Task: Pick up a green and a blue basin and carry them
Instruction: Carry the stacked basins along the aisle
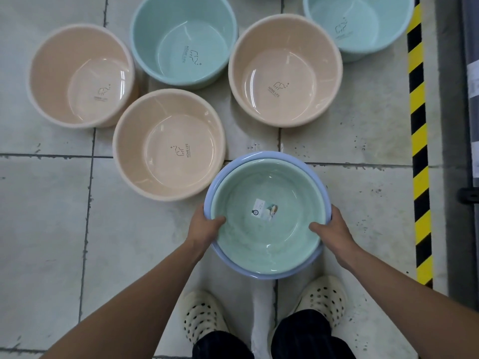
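A green basin (pixel 267 229) with a small label stuck inside sits nested in a slightly larger blue basin (pixel 259 156), whose rim shows around it. Both are lifted above the tiled floor in front of me. My left hand (pixel 204 226) grips the left rims of the stacked pair, thumb hooked inside the green basin. My right hand (pixel 331 229) grips the right rims the same way, thumb inside.
Three beige basins (pixel 168 143) (pixel 80 73) (pixel 285 68) and two light teal basins (pixel 181 40) (pixel 357 24) stand on the floor ahead. A yellow-black hazard stripe (pixel 420 151) runs along the right, beside a grey fixture. My feet in white perforated shoes (pixel 202 314) are below.
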Demonstrator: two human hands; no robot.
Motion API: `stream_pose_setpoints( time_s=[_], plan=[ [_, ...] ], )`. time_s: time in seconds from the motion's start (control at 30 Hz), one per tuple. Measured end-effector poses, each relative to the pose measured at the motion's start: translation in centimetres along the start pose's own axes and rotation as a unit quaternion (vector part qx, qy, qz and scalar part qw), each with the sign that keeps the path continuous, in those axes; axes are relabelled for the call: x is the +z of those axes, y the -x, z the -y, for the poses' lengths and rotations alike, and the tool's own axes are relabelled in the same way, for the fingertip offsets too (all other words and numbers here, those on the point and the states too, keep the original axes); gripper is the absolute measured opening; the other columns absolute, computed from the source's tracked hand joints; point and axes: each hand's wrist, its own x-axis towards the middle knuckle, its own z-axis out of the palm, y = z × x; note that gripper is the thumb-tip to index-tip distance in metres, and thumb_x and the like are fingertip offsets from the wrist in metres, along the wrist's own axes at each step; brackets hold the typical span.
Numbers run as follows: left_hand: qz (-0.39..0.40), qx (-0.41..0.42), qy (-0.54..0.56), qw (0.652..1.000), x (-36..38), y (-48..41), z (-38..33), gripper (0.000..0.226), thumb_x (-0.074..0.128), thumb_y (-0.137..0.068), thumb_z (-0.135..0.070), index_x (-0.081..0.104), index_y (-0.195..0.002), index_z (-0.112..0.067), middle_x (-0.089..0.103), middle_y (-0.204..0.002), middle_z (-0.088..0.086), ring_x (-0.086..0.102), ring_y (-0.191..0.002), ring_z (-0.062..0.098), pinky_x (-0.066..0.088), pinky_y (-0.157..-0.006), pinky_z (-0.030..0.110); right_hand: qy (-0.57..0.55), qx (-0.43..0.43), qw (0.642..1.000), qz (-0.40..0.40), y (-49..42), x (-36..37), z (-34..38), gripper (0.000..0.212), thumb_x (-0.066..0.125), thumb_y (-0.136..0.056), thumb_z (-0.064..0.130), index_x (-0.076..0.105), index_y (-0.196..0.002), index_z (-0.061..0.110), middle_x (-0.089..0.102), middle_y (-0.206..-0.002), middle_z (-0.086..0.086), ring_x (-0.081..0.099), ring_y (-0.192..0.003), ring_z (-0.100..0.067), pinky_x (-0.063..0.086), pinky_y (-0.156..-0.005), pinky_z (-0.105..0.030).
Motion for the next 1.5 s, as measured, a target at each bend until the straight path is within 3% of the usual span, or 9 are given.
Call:
stream_pose_setpoints(
  time_s=[0.13, 0.23, 0.37, 0.5, 0.63, 0.8, 0.97, 1.2, 1.5],
  plan=[
    [0.016, -0.009, -0.018, 1.000, -1.0, 0.1, -1.6, 0.024, 0.068, -0.083, -0.008, 0.070, -0.102, -0.022, 0.077, -0.100, 0.002, 0.074, -0.092, 0.021, 0.059, -0.079, 0.035, -0.013, -0.006, 1.000, 0.024, 1.7, -0.9, 1.7, 0.050, 0.068, -0.072, 0.014, 0.061, -0.121, 0.025, 0.073, -0.110, 0.001, 0.069, -0.101, -0.019, 0.057, -0.084, -0.039],
    [0.000, -0.010, -0.004, 1.000, -1.7, 1.9, -3.3, 0.025, 0.067, -0.085, -0.011, 0.073, -0.109, -0.015, 0.079, -0.098, 0.003, 0.075, -0.089, 0.022, 0.061, -0.076, 0.035, -0.029, -0.008, 1.000, 0.000, 4.4, -1.9, 3.7, 0.035, 0.064, -0.083, 0.007, 0.064, -0.110, 0.030, 0.073, -0.105, 0.002, 0.069, -0.097, -0.017, 0.055, -0.078, -0.034],
    [-0.003, 0.016, 0.025, 1.000, -3.6, 6.2, -7.1, 0.028, 0.067, -0.086, -0.012, 0.071, -0.112, -0.021, 0.077, -0.100, -0.001, 0.073, -0.089, 0.017, 0.056, -0.072, 0.030, -0.012, -0.033, 0.999, -0.010, 8.1, -3.0, 8.3, 0.036, 0.064, -0.085, 0.009, 0.065, -0.115, 0.028, 0.074, -0.105, 0.003, 0.070, -0.096, -0.016, 0.057, -0.082, -0.037],
    [-0.027, 0.041, 0.045, 0.998, -7.4, 10.5, -11.8, 0.029, 0.067, -0.079, -0.017, 0.071, -0.107, -0.024, 0.077, -0.097, -0.007, 0.072, -0.088, 0.014, 0.056, -0.072, 0.028, 0.006, -0.046, 0.999, 0.006, 11.8, -2.7, 14.8, 0.046, 0.068, -0.077, 0.022, 0.062, -0.123, 0.025, 0.073, -0.109, 0.001, 0.070, -0.099, -0.019, 0.058, -0.085, -0.040],
    [-0.048, 0.054, 0.049, 0.996, -12.2, 13.5, -15.4, 0.038, 0.064, -0.072, -0.023, 0.071, -0.109, -0.028, 0.076, -0.098, -0.008, 0.072, -0.093, 0.014, 0.056, -0.074, 0.030, 0.026, -0.059, 0.997, 0.033, 15.3, -1.0, 21.4, 0.029, 0.064, -0.085, 0.005, 0.066, -0.102, 0.029, 0.074, -0.101, 0.000, 0.071, -0.092, -0.018, 0.057, -0.077, -0.034],
    [-0.058, 0.070, 0.044, 0.995, -17.4, 14.9, -18.3, 0.036, 0.065, -0.069, -0.029, 0.069, -0.104, -0.037, 0.076, -0.102, -0.008, 0.072, -0.094, 0.013, 0.057, -0.081, 0.034, 0.048, -0.064, 0.996, 0.039, 17.7, 2.1, 26.4, 0.040, 0.063, -0.068, 0.022, 0.066, -0.107, 0.030, 0.075, -0.103, 0.002, 0.071, -0.094, -0.018, 0.058, -0.081, -0.038],
    [-0.077, 0.063, 0.041, 0.994, -21.0, 14.1, -20.1, 0.031, 0.065, -0.066, -0.028, 0.068, -0.096, -0.033, 0.075, -0.097, -0.005, 0.071, -0.090, 0.015, 0.053, -0.069, 0.026, 0.079, -0.074, 0.992, 0.057, 17.0, 5.7, 29.5, 0.032, 0.064, -0.085, 0.005, 0.061, -0.094, 0.036, 0.071, -0.096, 0.005, 0.067, -0.091, -0.015, 0.053, -0.076, -0.035],
    [-0.098, 0.028, 0.046, 0.994, -24.0, 10.2, -19.9, 0.043, 0.066, -0.063, -0.025, 0.068, -0.105, -0.027, 0.074, -0.098, -0.006, 0.070, -0.091, 0.016, 0.055, -0.074, 0.031, 0.107, -0.073, 0.987, 0.095, 11.8, 10.3, 31.7, 0.059, 0.069, -0.071, 0.020, 0.060, -0.129, 0.025, 0.070, -0.114, 0.000, 0.066, -0.104, -0.022, 0.056, -0.088, -0.041],
    [-0.119, -0.005, 0.068, 0.991, -24.8, 4.3, -18.3, 0.038, 0.073, -0.076, -0.012, 0.062, -0.112, -0.016, 0.068, -0.097, -0.002, 0.066, -0.086, 0.017, 0.053, -0.068, 0.030, 0.113, -0.067, 0.988, 0.082, 6.1, 14.1, 32.1, 0.064, 0.070, -0.066, 0.024, 0.061, -0.128, 0.024, 0.068, -0.120, -0.003, 0.063, -0.110, -0.026, 0.053, -0.097, -0.046]
  ],
)
